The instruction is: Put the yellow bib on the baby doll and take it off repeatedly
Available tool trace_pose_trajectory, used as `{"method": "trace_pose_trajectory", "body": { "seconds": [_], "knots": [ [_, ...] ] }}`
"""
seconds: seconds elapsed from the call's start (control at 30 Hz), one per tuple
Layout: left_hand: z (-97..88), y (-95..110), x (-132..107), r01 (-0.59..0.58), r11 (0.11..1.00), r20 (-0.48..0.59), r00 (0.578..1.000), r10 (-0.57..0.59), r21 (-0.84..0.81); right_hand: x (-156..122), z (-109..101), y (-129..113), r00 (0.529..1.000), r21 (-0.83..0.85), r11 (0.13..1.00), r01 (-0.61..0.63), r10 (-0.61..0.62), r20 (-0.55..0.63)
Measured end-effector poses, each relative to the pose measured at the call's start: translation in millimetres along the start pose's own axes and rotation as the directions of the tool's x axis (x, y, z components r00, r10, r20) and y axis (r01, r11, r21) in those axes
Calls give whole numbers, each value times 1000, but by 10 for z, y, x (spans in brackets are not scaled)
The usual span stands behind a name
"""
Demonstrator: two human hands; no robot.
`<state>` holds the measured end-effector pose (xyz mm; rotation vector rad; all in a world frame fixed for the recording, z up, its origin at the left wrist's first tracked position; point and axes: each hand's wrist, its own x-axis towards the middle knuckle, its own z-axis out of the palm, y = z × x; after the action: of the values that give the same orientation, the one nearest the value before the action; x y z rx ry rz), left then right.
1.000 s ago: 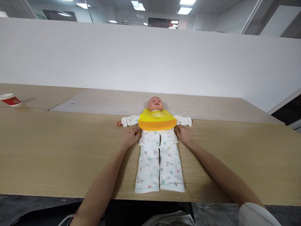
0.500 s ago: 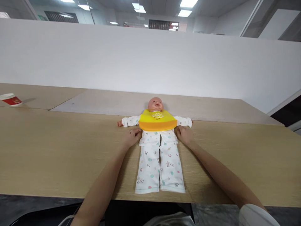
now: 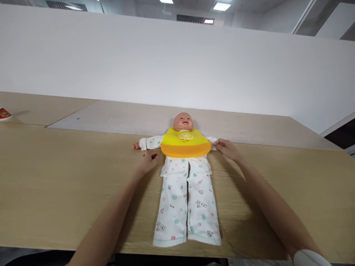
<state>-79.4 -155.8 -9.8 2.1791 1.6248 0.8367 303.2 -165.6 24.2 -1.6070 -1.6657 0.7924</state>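
Note:
A baby doll (image 3: 183, 121) lies on its back, head away from me, arms stretched out sideways. It wears a yellow bib (image 3: 185, 137) with a white citrus slice print and an orange lower pocket, over a white patterned top (image 3: 174, 166) and matching trousers (image 3: 172, 210). My left hand (image 3: 146, 161) is loosely closed beside the top, just below the sleeve (image 3: 154, 142) on the left, with nothing visible in it. My right hand (image 3: 226, 148) is over the other sleeve (image 3: 211, 139), fingers partly stretched out and hiding the doll's hand; whether they touch the cloth is unclear.
The doll lies on a wooden table (image 3: 83, 184) whose front edge runs near my body. Behind it is a pale grey strip (image 3: 124, 114), then a white partition (image 3: 166, 66). A red and white paper cup (image 3: 4, 114) is cut off at the left edge.
My right hand has risen from beside the top to the sleeve on the right. My left hand has drawn slightly away to the left. The view has tilted down and shifted right.

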Motion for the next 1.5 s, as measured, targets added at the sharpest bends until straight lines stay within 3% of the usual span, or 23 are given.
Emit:
{"method": "trace_pose_trajectory", "body": {
  "seconds": [0.07, 0.13, 0.2, 0.27, 0.33, 0.43, 0.5, 0.57, 0.73, 0.87, 1.07, 1.13, 1.2, 1.3, 1.43, 1.5],
  "knots": [
    [-90, 57, 136, 70, 997, -107, 992, -66, 35, 238, -11, -72, 997, 164, 986, -41, 52, -65],
    [-129, 110, 369, 146, 988, -188, 970, -153, -49, 523, 49, -137, 981, 328, 941, -80, 133, -142],
    [-98, 146, 682, 220, 952, -228, 936, -268, -215, 806, 157, -192, 963, 475, 869, -137, 229, -142],
    [-10, 167, 1017, 235, 857, -195, 914, -355, -458, 1046, 280, -243, 951, 580, 787, -208, 301, -68],
    [105, 184, 1310, 330, 681, -42, 883, -468, -654, 1224, 395, -289, 938, 599, 745, -294, 347, 29],
    [271, 203, 1591, 510, 456, 243, 816, -525, -729, 1408, 533, -349, 900, 566, 702, -432, 375, 222],
    [364, 202, 1686, 548, 409, 373, 820, -433, -729, 1501, 598, -379, 874, 571, 662, -484, 333, 354],
    [434, 185, 1739, 528, 408, 429, 847, -315, -745, 1569, 644, -398, 855, 592, 629, -504, 266, 445],
    [485, 144, 1736, 529, 354, 502, 847, -174, -771, 1542, 701, -399, 813, 627, 562, -540, 155, 562],
    [434, 170, 1591, 479, 291, 465, 877, -120, -828, 1375, 718, -362, 802, 673, 505, -540, 65, 594],
    [317, 249, 1271, 521, 197, 514, 853, -87, -831, 1034, 664, -430, 772, 650, 551, -523, -17, 636],
    [286, 286, 1167, 515, 147, 507, 857, -89, -845, 902, 644, -475, 797, 664, 587, -464, -51, 602],
    [268, 319, 1082, 500, 119, 490, 865, -108, -858, 797, 642, -498, 857, 684, 629, -370, -52, 512],
    [266, 335, 998, 452, 140, 432, 888, -156, -881, 739, 685, -479, 916, 686, 675, -271, -38, 399],
    [288, 278, 921, 368, 290, 316, 925, -212, -883, 851, 801, -421, 927, 662, 708, -247, -26, 373],
    [299, 251, 883, 364, 309, 309, 927, -212, -879, 943, 849, -419, 917, 619, 739, -264, -5, 398]
  ]
}}
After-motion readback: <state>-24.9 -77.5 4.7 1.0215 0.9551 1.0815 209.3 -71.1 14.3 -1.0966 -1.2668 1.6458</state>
